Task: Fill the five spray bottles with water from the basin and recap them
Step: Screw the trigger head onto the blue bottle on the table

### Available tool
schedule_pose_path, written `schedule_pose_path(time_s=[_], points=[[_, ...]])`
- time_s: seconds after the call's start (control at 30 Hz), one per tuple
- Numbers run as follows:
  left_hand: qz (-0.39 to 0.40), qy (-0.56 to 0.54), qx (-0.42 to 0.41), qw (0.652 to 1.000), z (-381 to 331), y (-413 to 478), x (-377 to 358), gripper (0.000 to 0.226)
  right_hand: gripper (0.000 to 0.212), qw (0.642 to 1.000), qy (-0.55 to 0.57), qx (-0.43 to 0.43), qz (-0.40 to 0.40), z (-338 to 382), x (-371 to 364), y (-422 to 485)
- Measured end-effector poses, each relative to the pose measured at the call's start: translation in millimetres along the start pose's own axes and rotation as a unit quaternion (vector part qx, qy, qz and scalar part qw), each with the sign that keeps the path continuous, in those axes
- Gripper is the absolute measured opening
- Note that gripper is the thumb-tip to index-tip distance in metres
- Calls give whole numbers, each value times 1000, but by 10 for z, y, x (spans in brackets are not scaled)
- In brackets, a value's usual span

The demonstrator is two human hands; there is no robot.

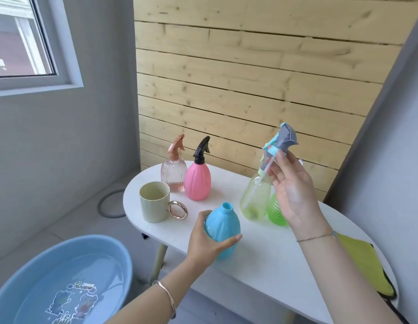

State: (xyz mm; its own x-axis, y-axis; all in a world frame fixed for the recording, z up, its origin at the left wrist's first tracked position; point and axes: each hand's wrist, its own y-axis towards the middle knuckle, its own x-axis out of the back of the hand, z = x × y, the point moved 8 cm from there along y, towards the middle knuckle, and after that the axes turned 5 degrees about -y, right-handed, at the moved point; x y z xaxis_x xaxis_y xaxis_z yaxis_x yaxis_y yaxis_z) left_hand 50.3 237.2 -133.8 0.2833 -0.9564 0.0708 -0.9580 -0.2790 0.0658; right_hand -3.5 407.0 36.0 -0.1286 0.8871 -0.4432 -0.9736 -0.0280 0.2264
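left hand: grips the uncapped blue bottle on the white table
right hand: pinches the grey sprayer head above that table
basin: left of table, holding water

We see only the lower side of the ribbed green translucent bottle; the right hand hides its top. The light blue plastic basin runs off the left and bottom edges, and we cannot read its blurred cartoon print
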Motion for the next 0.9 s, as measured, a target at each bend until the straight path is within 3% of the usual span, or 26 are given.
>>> schedule_pose_path(time_s=[0.13,0.27,0.47,0.6,0.7,0.9], points=[[5,-8,-1,1000,19,23,-17,76,11,1000,14,8,-4,-64,-104,10],[10,-8,0,1000,57,42,-26,81,21,1000,-1,20,2,-195,-193,20],[37,16,-6,999,74,53,-45,82,24,989,-130,15,64,-477,-214,7],[95,106,-36,989,75,92,-11,95,32,945,-266,-54,184,-767,-153,-67],[132,150,-49,979,100,126,67,95,34,904,-356,-65,228,-907,-79,-110],[138,146,-55,978,109,135,90,93,33,895,-362,-66,251,-967,-70,-129]])
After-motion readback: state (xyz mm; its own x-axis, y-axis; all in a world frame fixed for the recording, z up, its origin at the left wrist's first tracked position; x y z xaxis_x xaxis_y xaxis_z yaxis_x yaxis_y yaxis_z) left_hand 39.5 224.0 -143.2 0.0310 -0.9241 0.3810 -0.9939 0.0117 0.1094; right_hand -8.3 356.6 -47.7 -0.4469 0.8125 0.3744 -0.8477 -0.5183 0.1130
